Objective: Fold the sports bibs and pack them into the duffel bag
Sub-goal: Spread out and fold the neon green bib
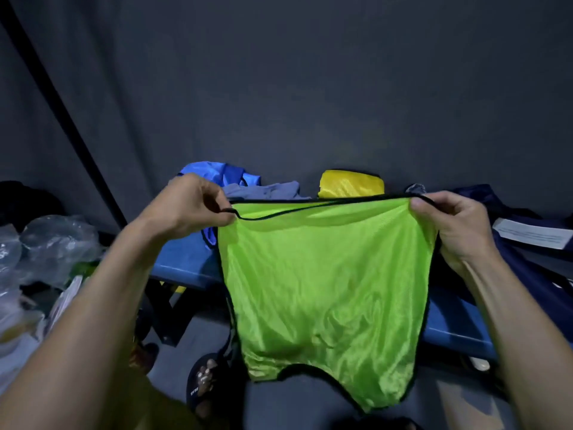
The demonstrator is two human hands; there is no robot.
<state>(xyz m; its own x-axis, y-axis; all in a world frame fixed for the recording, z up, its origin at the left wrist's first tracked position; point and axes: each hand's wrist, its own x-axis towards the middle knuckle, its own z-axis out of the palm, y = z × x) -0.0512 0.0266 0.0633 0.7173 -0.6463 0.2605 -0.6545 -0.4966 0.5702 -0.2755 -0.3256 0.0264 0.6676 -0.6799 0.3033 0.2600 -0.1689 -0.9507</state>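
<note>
Two hands, left hand (pixel 189 203) and right hand (pixel 449 221), each grip pinched on the hanging green bib (pixel 325 290), seemingly above the blue bench (pixel 183 262)

A dim, bluish-grey scene, darkest toward the corners and along the top from ten to two o'clock. The green bib (pixel 325 283) at centre is the brightest area, evenly lit with soft folds of shadow. Wide-angle distortion bends the edges, and the forearms at five and seven o'clock look stretched and slightly blurred.
</note>
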